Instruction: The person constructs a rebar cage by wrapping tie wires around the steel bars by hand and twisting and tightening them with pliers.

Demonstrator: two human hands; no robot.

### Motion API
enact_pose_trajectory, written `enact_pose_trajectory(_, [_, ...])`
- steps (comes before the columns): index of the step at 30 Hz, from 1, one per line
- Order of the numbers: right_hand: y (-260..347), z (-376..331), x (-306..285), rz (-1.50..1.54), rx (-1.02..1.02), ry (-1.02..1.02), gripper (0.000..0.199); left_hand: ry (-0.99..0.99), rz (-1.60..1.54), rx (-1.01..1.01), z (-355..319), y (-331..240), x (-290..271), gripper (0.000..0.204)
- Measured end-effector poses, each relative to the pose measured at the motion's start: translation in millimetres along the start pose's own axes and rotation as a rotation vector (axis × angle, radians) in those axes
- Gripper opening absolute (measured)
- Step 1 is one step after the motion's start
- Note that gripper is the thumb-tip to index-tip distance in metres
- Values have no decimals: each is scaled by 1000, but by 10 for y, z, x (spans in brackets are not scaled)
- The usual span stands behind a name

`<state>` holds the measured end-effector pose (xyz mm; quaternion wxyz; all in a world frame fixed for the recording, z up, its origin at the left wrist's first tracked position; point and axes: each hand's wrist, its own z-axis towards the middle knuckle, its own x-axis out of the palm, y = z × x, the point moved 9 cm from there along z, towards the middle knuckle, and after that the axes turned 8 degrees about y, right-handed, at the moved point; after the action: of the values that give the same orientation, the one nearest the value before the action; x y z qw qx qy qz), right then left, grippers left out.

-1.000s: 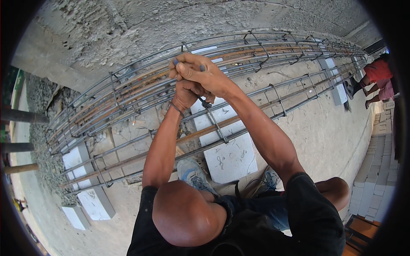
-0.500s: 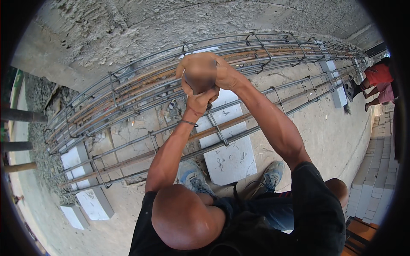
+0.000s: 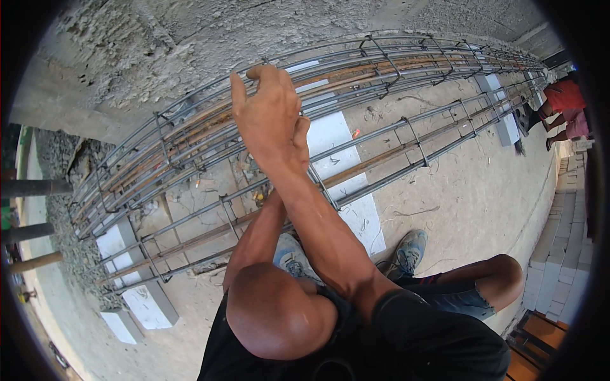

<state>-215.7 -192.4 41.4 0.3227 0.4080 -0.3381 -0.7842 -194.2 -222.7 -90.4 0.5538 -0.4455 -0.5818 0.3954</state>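
Observation:
Over the near bars of a long steel rebar cage (image 3: pixel 356 168), my right hand (image 3: pixel 270 120) is raised with its back toward me. Its thumb and forefinger stand apart at the left, while the other fingers curl inward. Whatever they close on, if anything, is hidden. My right forearm crosses over my left one. Of my left arm only the forearm (image 3: pixel 257 238) shows; the left hand is covered by the right hand and wrist. Beneath the hands, the cage rests across a white block (image 3: pixel 362 222). Rectangular stirrups (image 3: pixel 416 143) join the bars.
More rebar (image 3: pixel 438 60), partly rusty, runs behind along a rough concrete wall (image 3: pixel 210 44). White blocks (image 3: pixel 149 305) lie at left, another (image 3: pixel 499 108) at right. My knees and shoes are close to the cage. A person in red (image 3: pixel 562 98) is at far right, near stacked blocks (image 3: pixel 559 254).
Both hands were together over the bars, arms apart. Now my right hand has turned and shifted left, its forearm crossing the left arm, and the left hand is hidden.

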Motion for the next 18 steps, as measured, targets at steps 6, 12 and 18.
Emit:
enact_pose_trajectory(6, [126, 45, 371, 290, -64, 477, 30, -320, 303, 380, -62, 121, -296, 14])
enact_pose_trajectory(12, [245, -153, 570, 1060, -165, 1720, 27, -431, 69, 143, -383, -89, -265, 27])
enact_pose_trajectory(18, [26, 58, 782, 1223, -10, 1681, 33, 18, 5, 197, -369, -166, -242, 24])
